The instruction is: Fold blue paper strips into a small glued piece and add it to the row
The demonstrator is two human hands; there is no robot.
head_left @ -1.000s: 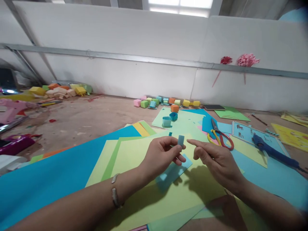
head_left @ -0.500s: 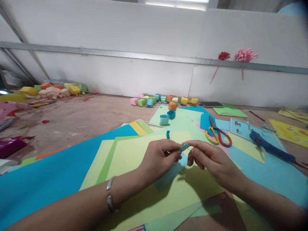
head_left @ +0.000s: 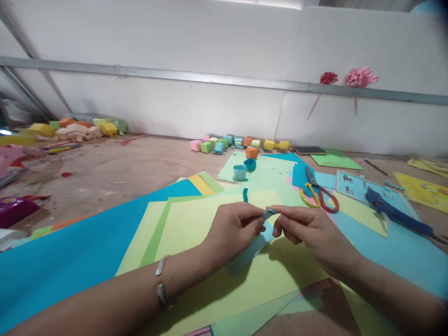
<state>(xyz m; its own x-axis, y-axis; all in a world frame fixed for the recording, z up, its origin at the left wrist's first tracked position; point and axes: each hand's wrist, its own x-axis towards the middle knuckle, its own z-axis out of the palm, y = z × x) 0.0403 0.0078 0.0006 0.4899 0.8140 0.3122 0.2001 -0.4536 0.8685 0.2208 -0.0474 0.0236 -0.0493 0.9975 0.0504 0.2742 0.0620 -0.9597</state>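
Left of the scissors and nearer, the blue paper piece shows only as a sliver. The fingertips of the left grip and right grip cover the rest, so its shape cannot be told. Right of the scissors, the figures on the printed card are too small to make out, and the cord of the glue gun runs off the edge. Far left of the scissors, a purple object is cut off.

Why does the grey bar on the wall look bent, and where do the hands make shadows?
Head view: the wide lens probably bows the grey bar. The left hand and right hand, both pinching a small blue paper piece, cast soft shadows toward the camera on the yellow-green sheet. The right-hand corners look blurred and dim.
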